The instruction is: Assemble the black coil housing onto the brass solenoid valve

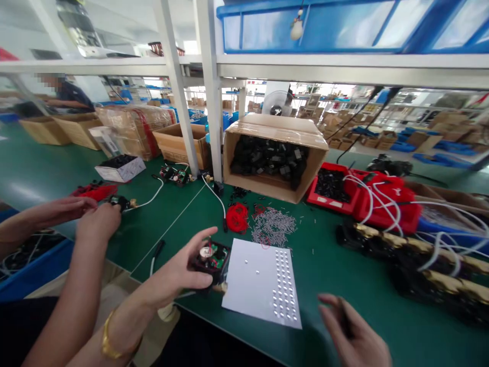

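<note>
Counter (344, 285) in green carries the work; landmark is the white sheet (263, 285) studded with small metal beads. Behind the sheet, a tipped cardboard box (275, 153) of black parts. Left of the sheet, touching its edge, sits the black module (211, 260), gripped by the left hand (179, 278). Right hand (353, 336) hovers in front of the sheet, fingers loosely open, holding nothing visible. Judged step: fitting a bead; next needs a fine pinch.

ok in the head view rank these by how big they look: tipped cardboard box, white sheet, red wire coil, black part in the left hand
1. tipped cardboard box
2. white sheet, though it lies nearer the camera, so the gap is unsure
3. black part held in the left hand
4. red wire coil, close to the part in size, so unsure
</note>
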Motion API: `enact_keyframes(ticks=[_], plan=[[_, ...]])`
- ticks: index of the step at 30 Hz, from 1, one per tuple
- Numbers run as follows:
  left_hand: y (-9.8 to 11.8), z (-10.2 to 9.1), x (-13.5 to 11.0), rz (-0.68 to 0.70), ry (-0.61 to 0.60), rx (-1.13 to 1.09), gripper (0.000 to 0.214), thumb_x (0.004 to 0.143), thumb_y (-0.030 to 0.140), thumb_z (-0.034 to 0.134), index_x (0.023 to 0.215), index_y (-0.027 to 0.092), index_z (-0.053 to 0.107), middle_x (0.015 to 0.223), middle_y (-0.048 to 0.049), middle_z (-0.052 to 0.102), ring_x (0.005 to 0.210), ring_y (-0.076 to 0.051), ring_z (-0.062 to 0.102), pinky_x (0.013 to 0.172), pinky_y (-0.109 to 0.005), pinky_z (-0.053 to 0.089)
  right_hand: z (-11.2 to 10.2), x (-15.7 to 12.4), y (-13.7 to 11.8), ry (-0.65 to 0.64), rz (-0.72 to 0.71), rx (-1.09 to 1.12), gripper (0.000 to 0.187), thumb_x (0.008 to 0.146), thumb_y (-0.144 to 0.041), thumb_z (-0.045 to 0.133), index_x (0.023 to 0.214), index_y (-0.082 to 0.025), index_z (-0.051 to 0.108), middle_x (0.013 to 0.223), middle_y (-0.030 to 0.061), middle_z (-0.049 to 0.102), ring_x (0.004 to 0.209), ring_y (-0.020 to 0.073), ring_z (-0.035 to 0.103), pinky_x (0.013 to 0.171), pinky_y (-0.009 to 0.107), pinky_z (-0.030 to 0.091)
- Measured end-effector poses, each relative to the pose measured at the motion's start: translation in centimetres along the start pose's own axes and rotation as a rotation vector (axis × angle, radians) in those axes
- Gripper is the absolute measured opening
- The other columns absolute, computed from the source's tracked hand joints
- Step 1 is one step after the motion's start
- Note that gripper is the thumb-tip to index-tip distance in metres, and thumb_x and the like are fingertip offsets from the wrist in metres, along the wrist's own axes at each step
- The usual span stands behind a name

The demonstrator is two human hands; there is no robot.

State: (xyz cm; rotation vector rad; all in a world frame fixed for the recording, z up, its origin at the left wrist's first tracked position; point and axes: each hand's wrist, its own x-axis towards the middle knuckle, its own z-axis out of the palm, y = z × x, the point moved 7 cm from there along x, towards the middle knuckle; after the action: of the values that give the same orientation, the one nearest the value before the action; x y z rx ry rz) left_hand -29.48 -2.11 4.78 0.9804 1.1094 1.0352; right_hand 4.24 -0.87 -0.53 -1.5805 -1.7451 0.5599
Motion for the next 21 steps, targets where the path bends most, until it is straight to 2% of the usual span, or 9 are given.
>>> enact_keyframes(ticks=[3,5,8,10,12,14,16,18,21], plan=[[-4.1,3.7,2.2,-0.226,-0.346,-0.275,0.082,0.055,0.025,0.066,0.131,0.017,0.038,0.117,-0.0112,0.058,0.107,-0.029,0.055,0.099,-0.045,0.036,5.1,1.8,-8.6,-0.296,-0.171,0.289,0.061,0.066,-0.034,0.073,0.124,-0.023,0.054,0.122,0.0079,0.056,0.111,0.0277,0.052,0.096,0.039,0.042],[-5.8,5.5,3.5,-0.31,-0.484,-0.313,0.077,0.055,0.025,0.065,0.128,0.016,0.044,0.116,-0.0113,0.059,0.108,-0.029,0.054,0.099,-0.045,0.035,7.5,2.9,-12.1,-0.47,-0.216,0.395,0.074,0.06,-0.031,0.079,0.127,-0.023,0.05,0.125,0.0085,0.054,0.115,0.0282,0.049,0.101,0.043,0.037],[-6.6,6.9,4.7,-0.346,-0.554,-0.292,0.069,0.059,0.032,0.067,0.124,0.016,0.049,0.115,-0.0109,0.059,0.104,-0.027,0.056,0.093,-0.039,0.042,9.2,3.5,-13.3,-0.627,-0.216,0.515,0.059,0.059,-0.032,0.08,0.113,-0.022,0.06,0.111,0.0058,0.062,0.101,0.0257,0.057,0.092,0.039,0.043],[-6.5,6.6,4.8,-0.351,-0.498,-0.207,0.063,0.072,0.048,0.057,0.126,0.017,0.046,0.114,-0.0116,0.059,0.101,-0.026,0.057,0.082,-0.035,0.048,9.2,3.6,-12.0,-0.594,-0.149,0.539,0.046,0.06,-0.031,0.08,0.101,-0.021,0.064,0.099,0.0032,0.064,0.09,0.0229,0.059,0.08,0.034,0.047],[-6.5,5.1,4.1,-0.315,-0.372,0.04,0.062,0.082,0.06,0.037,0.131,0.022,0.038,0.109,-0.012,0.06,0.09,-0.026,0.061,0.064,-0.033,0.051,8.6,3.7,-9.9,-0.45,-0.042,0.498,0.041,0.059,-0.029,0.079,0.095,-0.019,0.062,0.091,0.0023,0.064,0.083,0.0215,0.059,0.072,0.03,0.047],[-6.3,2.6,3.1,-0.223,-0.149,0.457,0.062,0.084,0.063,0.026,0.131,0.024,0.038,0.097,-0.0117,0.063,0.078,-0.027,0.062,0.056,-0.036,0.049,7.8,3.5,-7.9,-0.284,0.067,0.406,0.04,0.059,-0.03,0.078,0.092,-0.017,0.06,0.087,0.0032,0.064,0.08,0.0217,0.059,0.069,0.03,0.047],[-5.4,0.9,1.9,-0.047,0.137,0.87,0.058,0.084,0.06,0.032,0.126,0.022,0.044,0.092,-0.0125,0.063,0.082,-0.032,0.061,0.067,-0.045,0.05,7.2,3.2,-6.6,-0.153,0.159,0.303,0.042,0.059,-0.033,0.078,0.092,-0.016,0.058,0.087,0.0043,0.063,0.079,0.0224,0.058,0.07,0.033,0.046],[-4.9,1.9,1.0,0.214,0.306,1.112,0.06,0.079,0.056,0.048,0.128,0.02,0.043,0.108,-0.0155,0.059,0.103,-0.038,0.054,0.086,-0.056,0.042,7.1,2.8,-6.3,-0.047,0.218,0.225,0.044,0.059,-0.034,0.077,0.094,-0.016,0.056,0.089,0.0056,0.062,0.081,0.0235,0.058,0.073,0.034,0.046],[-6.1,6.6,1.3,0.565,0.267,1.129,0.076,0.076,0.038,0.061,0.139,0.02,0.022,0.136,-0.0156,0.038,0.126,-0.037,0.034,0.105,-0.057,0.027,7.9,1.8,-6.9,0.042,0.254,0.184,0.047,0.06,-0.034,0.075,0.098,-0.017,0.053,0.092,0.0065,0.061,0.083,0.0241,0.058,0.074,0.035,0.046]])
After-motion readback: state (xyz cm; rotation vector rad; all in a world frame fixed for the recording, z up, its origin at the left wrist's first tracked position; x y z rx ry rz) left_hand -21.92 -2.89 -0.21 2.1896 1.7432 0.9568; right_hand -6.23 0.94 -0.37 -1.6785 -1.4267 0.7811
